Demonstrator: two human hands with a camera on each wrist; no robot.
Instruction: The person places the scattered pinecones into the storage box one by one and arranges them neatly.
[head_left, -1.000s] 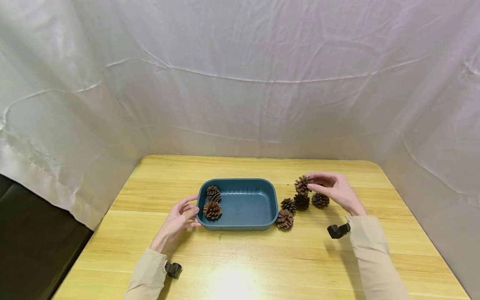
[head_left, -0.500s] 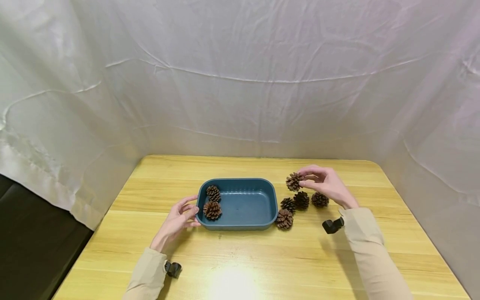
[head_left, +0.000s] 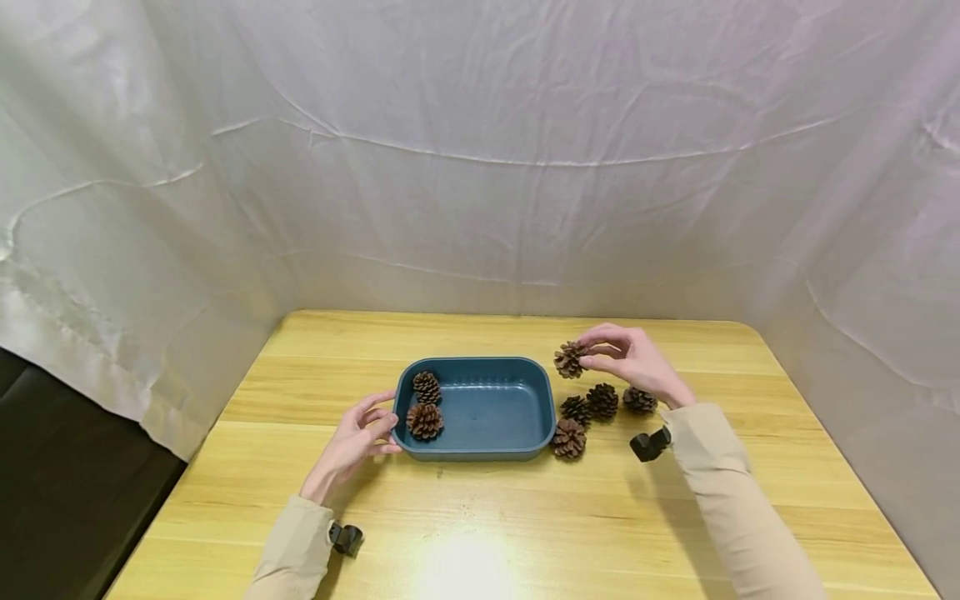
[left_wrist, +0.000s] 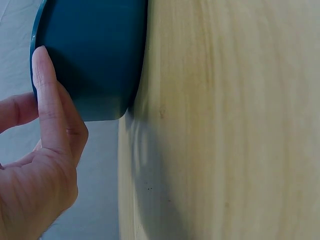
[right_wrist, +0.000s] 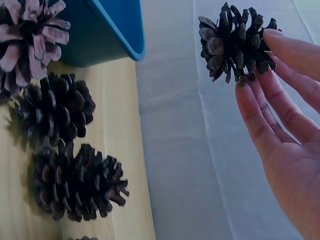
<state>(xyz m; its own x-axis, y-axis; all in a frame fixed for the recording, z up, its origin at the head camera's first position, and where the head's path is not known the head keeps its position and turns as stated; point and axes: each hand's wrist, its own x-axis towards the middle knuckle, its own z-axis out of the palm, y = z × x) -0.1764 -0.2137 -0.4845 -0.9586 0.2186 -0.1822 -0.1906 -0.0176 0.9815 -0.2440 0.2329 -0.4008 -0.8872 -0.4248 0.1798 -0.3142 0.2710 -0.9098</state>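
Note:
My right hand (head_left: 630, 360) pinches a brown pine cone (head_left: 570, 360) between thumb and fingertips, raised beside the back right corner of the blue rectangular container (head_left: 480, 455). In the right wrist view the held pine cone (right_wrist: 235, 45) shows its open scales, with the fingertips at one end. The left hand (head_left: 360, 437) holds the container's left end, thumb at the rim. The left wrist view shows its thumb and fingers against the blue wall (left_wrist: 95, 65). Two pine cones (head_left: 425, 422) sit at the left end inside the container.
Several more pine cones (head_left: 602, 402) lie on the wooden table (head_left: 525, 525) at the container's right, one (head_left: 568, 438) close against its wall. Another pine cone (head_left: 640, 400) sits farther right, below the right wrist. A pale cloth (head_left: 517, 208) hangs behind the table.
The right hand has carried its pine cone leftward and slightly toward the back, from above the other cones to near the container's corner. The left hand and container have stayed in place.

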